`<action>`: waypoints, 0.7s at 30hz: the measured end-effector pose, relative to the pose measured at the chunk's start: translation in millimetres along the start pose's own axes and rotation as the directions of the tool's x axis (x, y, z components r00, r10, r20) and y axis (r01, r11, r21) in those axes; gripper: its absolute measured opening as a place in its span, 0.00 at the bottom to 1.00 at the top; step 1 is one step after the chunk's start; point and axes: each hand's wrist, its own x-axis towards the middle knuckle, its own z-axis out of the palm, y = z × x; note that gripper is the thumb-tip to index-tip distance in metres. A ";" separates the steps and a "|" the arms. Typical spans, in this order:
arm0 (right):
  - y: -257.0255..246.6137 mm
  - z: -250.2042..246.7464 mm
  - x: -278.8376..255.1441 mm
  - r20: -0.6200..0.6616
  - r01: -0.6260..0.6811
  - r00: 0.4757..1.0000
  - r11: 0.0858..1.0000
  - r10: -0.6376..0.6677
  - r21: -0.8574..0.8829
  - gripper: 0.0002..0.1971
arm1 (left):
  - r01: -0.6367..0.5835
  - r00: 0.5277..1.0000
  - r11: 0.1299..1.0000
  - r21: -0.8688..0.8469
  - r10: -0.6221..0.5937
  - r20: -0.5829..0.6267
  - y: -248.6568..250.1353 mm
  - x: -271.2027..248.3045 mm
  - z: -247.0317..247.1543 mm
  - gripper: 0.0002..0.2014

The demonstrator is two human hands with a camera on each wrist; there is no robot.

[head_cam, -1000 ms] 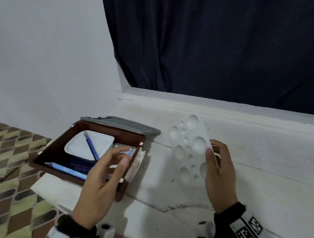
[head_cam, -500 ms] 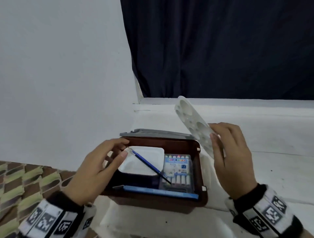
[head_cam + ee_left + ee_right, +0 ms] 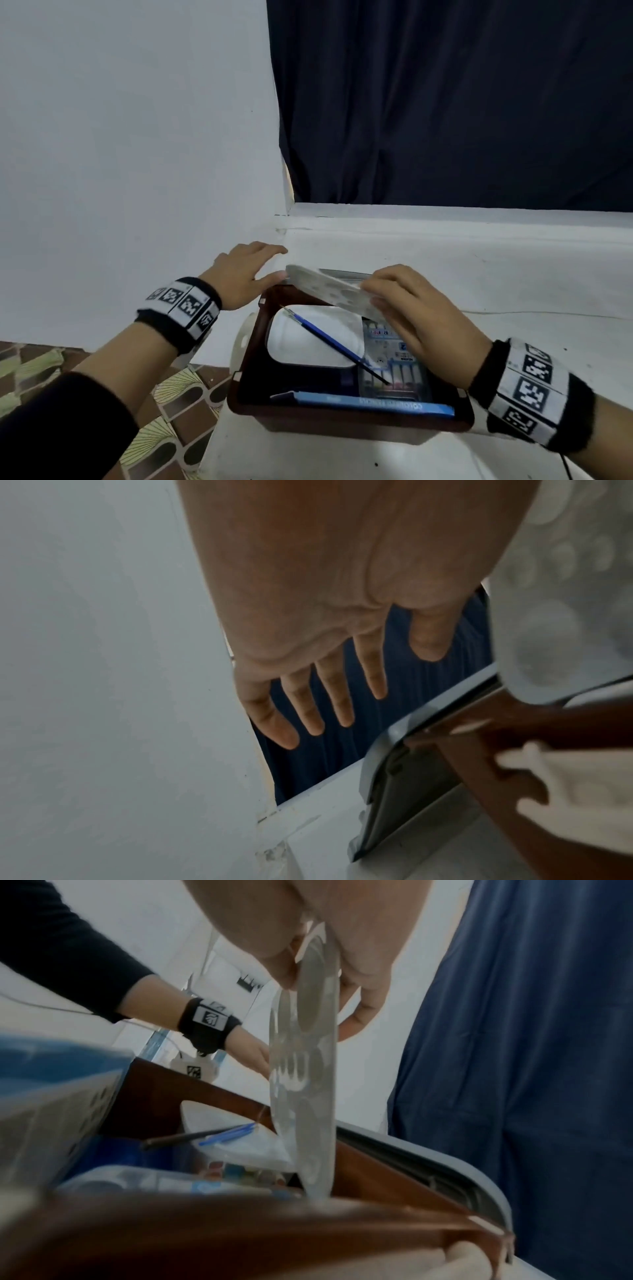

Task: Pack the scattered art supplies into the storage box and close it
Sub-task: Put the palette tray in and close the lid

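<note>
- White, matte ledge (image 3: 479, 274) below a dark navy pleated curtain (image 3: 445, 102); smooth pale wall (image 3: 137, 137) at left, patterned brown-and-green tiles (image 3: 41, 370) lower left.
- Storage box (image 3: 342, 423): brown, glossy, rectangular with rounded corners, standing open on the ledge; its grey lid (image 3: 404, 785) is folded back behind the far rim.
- Box contents: white rounded-square dish (image 3: 308, 346); slim blue paintbrush (image 3: 329, 337) lying diagonally across it; clear pack of coloured sticks (image 3: 397, 373) at right (label blurred); flat blue pencil carton (image 3: 373, 404) along the near wall.
- Palette (image 3: 329, 289): white plastic, flat, dimpled with round wells, held tilted above the far right part of the open box; in the right wrist view its lower edge is just at the rim, contact uncertain.
- Right hand (image 3: 421, 322): thumb and fingers pinch the palette's near end.
- Left hand (image 3: 239, 274): fingers straight and spread, holding nothing, at the box's far left corner beside the palette's tip.
</note>
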 end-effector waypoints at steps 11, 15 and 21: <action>5.2 22.6 1.4 0.476 -0.075 0.879 0.977 -0.030 0.201 0.19 | -0.072 0.983 0.961 -0.266 0.114 0.147 -7.1 42.5 24.7 0.08; 4.5 38.3 -2.6 0.618 0.043 0.782 0.997 -0.074 0.065 0.26 | -0.101 0.982 0.941 -0.323 0.147 0.122 -9.0 41.0 27.2 0.08; 1.1 47.3 -9.8 0.576 0.055 0.814 0.997 -0.075 0.053 0.26 | -0.165 0.986 0.905 -0.391 0.166 -0.033 -12.7 18.7 22.8 0.08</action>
